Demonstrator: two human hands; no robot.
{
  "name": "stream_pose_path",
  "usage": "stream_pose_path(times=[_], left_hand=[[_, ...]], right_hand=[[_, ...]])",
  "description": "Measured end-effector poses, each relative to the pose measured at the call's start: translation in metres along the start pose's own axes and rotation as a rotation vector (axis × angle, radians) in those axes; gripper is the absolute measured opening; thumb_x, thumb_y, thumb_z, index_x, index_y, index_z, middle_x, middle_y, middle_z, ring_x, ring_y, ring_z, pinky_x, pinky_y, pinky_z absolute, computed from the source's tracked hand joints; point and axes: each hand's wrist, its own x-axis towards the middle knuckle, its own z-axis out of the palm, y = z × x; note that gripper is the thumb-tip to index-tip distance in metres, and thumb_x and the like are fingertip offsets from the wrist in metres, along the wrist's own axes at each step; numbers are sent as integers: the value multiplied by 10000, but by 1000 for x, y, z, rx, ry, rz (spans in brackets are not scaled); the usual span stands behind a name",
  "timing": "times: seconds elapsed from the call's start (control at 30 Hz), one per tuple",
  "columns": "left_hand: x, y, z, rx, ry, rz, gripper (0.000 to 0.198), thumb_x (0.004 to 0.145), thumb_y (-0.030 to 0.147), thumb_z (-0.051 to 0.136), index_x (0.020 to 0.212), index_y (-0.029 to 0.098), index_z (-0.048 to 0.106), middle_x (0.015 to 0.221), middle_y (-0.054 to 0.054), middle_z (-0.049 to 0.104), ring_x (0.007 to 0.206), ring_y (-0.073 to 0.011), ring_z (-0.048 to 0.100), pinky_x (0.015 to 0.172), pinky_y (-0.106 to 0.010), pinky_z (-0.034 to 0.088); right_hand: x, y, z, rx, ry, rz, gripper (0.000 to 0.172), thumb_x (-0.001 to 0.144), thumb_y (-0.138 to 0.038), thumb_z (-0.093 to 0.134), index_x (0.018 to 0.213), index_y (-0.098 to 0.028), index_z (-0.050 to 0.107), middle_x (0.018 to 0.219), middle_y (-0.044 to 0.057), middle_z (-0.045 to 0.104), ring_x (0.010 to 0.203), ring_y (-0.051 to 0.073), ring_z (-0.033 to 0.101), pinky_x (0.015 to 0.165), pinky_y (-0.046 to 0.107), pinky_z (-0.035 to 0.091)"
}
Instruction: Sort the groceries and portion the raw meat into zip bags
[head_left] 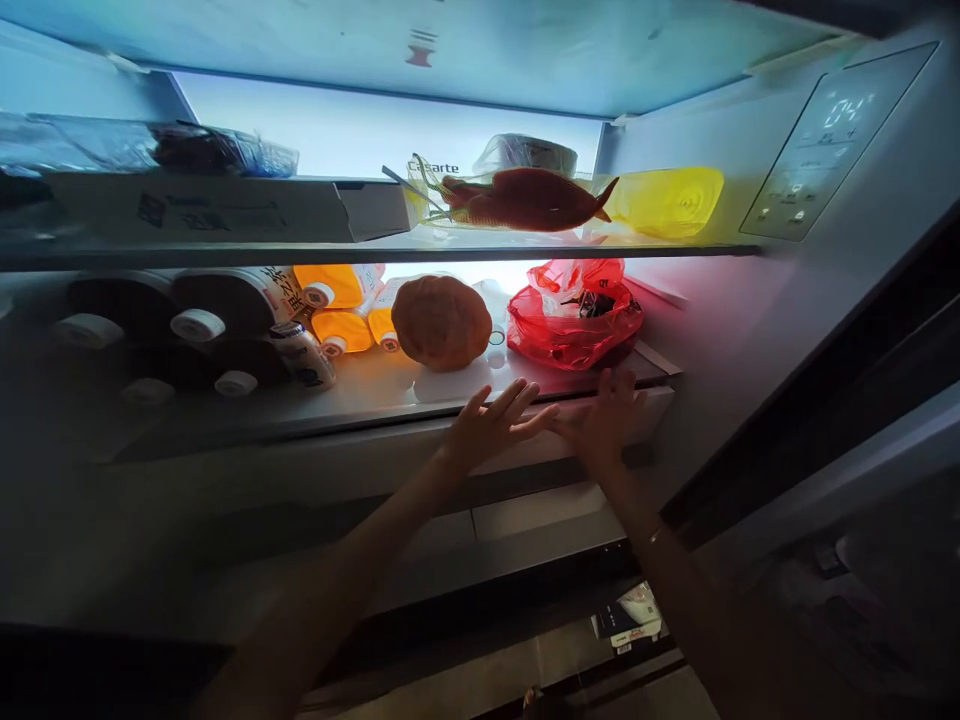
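Observation:
I look into an open, lit fridge. My left hand point(491, 425) is open, fingers spread, reaching toward the front edge of the lower shelf point(375, 405). My right hand point(606, 420) is open too, fingers stretched up at that same edge, just below a red plastic bag point(574, 315). Neither hand holds anything. A round brown loaf-like thing point(441, 322) sits on the shelf just beyond my left hand.
Orange bottles point(341, 310) and dark bottles with white caps point(199, 325) lie on the lower shelf's left. On the upper shelf lie a reddish fish point(525, 198), a yellow bag point(667, 202) and a white box point(225, 208). A control panel point(825, 140) is on the right wall.

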Motion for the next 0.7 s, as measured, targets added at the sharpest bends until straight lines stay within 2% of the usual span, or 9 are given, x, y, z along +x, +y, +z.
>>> stream_pose_path(times=[0.13, 0.23, 0.3, 0.4, 0.47, 0.5, 0.57, 0.63, 0.7], left_hand=[[13, -10, 5, -41, -54, -12, 467, 993, 371, 209, 1451, 459, 215, 1529, -1, 310, 1424, -243, 241, 1123, -556, 155], [16, -12, 6, -2, 40, -14, 458, 981, 409, 265, 1438, 434, 281, 1512, -19, 345, 1408, -241, 281, 1130, -538, 131], [6, -9, 9, 68, 260, -45, 449, 952, 467, 355, 1396, 409, 383, 1465, -45, 422, 1378, -251, 340, 1139, -521, 89], [-25, 1, 20, 198, 717, -147, 479, 902, 478, 482, 1352, 314, 472, 1404, -101, 490, 1378, -251, 341, 1149, -482, 29], [-47, 11, 31, 251, 868, -173, 495, 906, 412, 493, 1370, 243, 454, 1403, -133, 486, 1410, -229, 279, 1153, -457, 31], [-55, 17, 36, 263, 867, -149, 491, 915, 376, 479, 1378, 218, 443, 1397, -140, 493, 1420, -215, 257, 1156, -447, 38], [-59, 28, 44, 270, 757, -26, 459, 932, 323, 440, 1376, 206, 449, 1364, -125, 533, 1414, -193, 273, 1162, -424, 40], [-46, 36, 47, 246, 572, 117, 436, 945, 286, 408, 1374, 228, 456, 1352, -92, 552, 1381, -176, 340, 1167, -392, 53], [-20, 40, 45, 188, 389, 177, 452, 953, 264, 377, 1402, 247, 422, 1406, -68, 496, 1365, -171, 368, 1166, -374, 92]], right_hand=[[12, -5, 5, -72, -16, -13, 1070, 742, -729, 475, 1484, -28, 154, 1528, 293, 97, 1424, 418, 45, 1058, 655, 121], [7, -7, 6, -10, 89, -45, 1036, 764, -720, 459, 1480, -31, 165, 1524, 298, 113, 1423, 399, 83, 1067, 643, 126], [-5, -5, 11, 86, 197, -47, 1001, 781, -706, 454, 1482, -54, 162, 1517, 288, 153, 1414, 390, 129, 1065, 643, 144], [-34, 6, 24, 294, 367, -40, 824, 872, -607, 393, 1486, -113, 153, 1499, 243, 233, 1403, 334, 200, 1073, 605, 206], [-51, 14, 34, 437, 423, 3, 653, 948, -477, 304, 1489, -148, 148, 1489, 214, 273, 1399, 286, 230, 1079, 571, 241], [-58, 17, 38, 493, 427, 35, 598, 967, -422, 265, 1490, -158, 145, 1487, 206, 282, 1398, 270, 238, 1081, 562, 250], [-68, 22, 43, 566, 414, 88, 557, 981, -368, 231, 1492, -166, 143, 1491, 196, 287, 1398, 257, 243, 1087, 559, 250], [-72, 24, 45, 602, 399, 95, 554, 982, -362, 243, 1493, -170, 150, 1501, 187, 276, 1404, 255, 232, 1098, 563, 236], [-73, 24, 46, 628, 409, 81, 551, 982, -355, 259, 1491, -168, 164, 1505, 181, 270, 1411, 254, 219, 1109, 566, 218]])
